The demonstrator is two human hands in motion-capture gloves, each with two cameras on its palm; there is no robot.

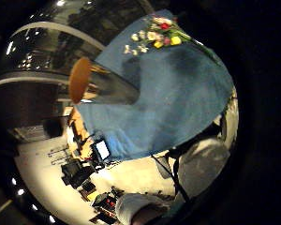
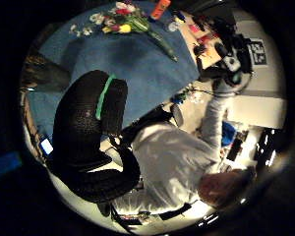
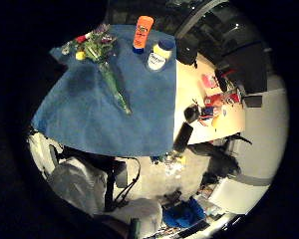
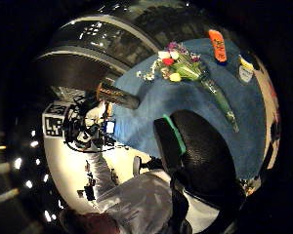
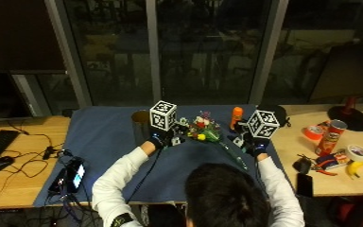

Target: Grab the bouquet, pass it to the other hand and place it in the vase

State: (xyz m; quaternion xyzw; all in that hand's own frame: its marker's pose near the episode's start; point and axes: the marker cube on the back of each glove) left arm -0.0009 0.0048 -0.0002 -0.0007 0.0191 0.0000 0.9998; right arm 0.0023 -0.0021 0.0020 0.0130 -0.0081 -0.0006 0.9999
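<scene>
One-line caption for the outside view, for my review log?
Both gloved hands, left hand and right hand, hover over the blue cloth, bouquet lying between them, vase standing beside the left.

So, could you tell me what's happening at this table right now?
A person in black gloves sits at a table covered with a blue cloth. The bouquet lies flat on the cloth, not yet picked up. The left hand and right hand are raised above the cloth on either side of it, holding nothing. The vase stands upright by the left hand, with no flowers in it. An orange bottle stands behind the bouquet.
</scene>
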